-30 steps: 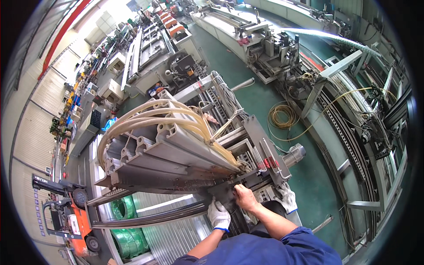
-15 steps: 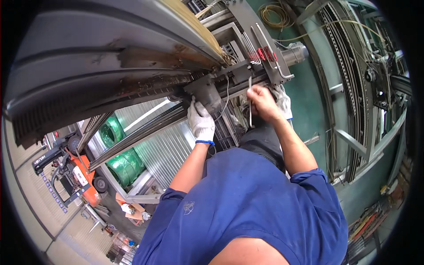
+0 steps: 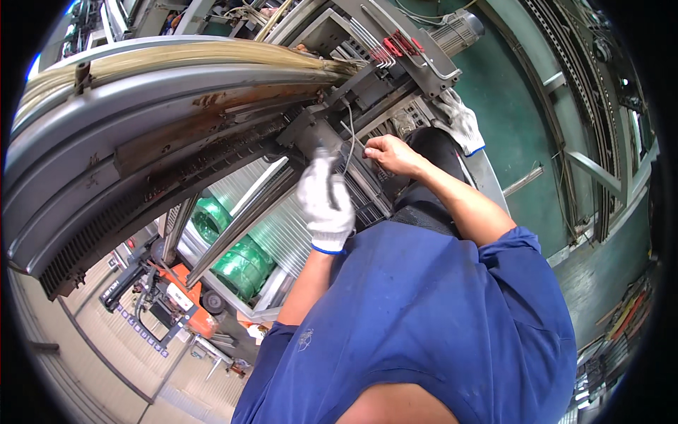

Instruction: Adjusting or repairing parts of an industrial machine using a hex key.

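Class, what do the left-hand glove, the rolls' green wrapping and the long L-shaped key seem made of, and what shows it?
Left-hand glove: probably knitted cotton or a blend, matt white; the cuff looks ribbed, the rest is blurred. Green wrapping: likely plastic film, glossy, judging by its bright highlights. Long L-shaped key: apparently steel, bare or plated, from its silvery sheen.

Head view: wide fisheye, left of a head-worn pair; looked steeply down over a navy-blue cloth shirt (image 3: 424, 304) onto the white-gloved left hand (image 3: 325, 194) and bare right hand (image 3: 393, 155) at close range, smooth green floor (image 3: 494, 106) farther off; straight edges bowed toward the rim.
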`<act>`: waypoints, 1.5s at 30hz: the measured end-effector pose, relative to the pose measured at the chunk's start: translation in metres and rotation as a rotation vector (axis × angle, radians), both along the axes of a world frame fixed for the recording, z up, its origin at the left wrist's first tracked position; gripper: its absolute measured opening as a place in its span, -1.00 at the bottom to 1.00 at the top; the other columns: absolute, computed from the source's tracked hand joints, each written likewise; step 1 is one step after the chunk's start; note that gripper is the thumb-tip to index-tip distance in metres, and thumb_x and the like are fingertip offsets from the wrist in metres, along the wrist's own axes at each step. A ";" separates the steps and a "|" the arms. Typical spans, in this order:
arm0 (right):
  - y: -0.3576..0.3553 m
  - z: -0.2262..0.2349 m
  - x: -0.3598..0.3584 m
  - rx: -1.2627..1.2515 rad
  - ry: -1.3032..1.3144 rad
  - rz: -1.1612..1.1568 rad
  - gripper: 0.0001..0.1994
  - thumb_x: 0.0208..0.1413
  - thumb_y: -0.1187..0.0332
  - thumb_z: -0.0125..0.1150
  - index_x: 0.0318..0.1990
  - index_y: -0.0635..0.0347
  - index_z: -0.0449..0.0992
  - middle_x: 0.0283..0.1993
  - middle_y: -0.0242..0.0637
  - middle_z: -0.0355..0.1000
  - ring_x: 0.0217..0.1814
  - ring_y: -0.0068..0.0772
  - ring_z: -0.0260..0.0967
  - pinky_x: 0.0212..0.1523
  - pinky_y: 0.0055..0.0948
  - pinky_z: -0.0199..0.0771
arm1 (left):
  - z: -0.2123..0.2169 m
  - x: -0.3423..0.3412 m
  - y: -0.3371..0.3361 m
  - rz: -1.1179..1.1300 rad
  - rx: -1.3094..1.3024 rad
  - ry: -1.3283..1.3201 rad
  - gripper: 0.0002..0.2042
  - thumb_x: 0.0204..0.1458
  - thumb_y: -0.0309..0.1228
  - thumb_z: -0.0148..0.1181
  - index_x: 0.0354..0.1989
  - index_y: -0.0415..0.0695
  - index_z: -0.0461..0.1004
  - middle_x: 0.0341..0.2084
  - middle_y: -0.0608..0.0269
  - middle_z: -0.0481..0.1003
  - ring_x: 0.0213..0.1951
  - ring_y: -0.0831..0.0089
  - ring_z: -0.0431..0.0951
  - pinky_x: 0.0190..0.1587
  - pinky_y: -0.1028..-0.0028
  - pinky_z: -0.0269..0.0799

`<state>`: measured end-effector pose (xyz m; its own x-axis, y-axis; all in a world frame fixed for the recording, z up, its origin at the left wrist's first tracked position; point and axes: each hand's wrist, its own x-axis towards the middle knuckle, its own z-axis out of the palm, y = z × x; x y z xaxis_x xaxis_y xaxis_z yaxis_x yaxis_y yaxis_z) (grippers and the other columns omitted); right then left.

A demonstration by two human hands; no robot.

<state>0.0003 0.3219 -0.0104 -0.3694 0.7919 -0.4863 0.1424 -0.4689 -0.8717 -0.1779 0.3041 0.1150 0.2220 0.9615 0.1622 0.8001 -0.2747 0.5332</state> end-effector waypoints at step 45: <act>0.005 -0.052 -0.064 0.083 -0.278 -0.486 -0.74 -0.01 0.35 0.26 -0.27 0.41 0.62 -0.26 0.19 0.57 -0.16 -0.01 0.61 -0.13 -0.09 0.52 | -0.008 0.066 0.123 -0.592 -0.388 0.735 -0.28 0.06 -0.38 0.04 0.46 -0.14 0.01 -0.13 -0.19 0.50 -0.12 -0.13 0.54 0.06 0.03 0.39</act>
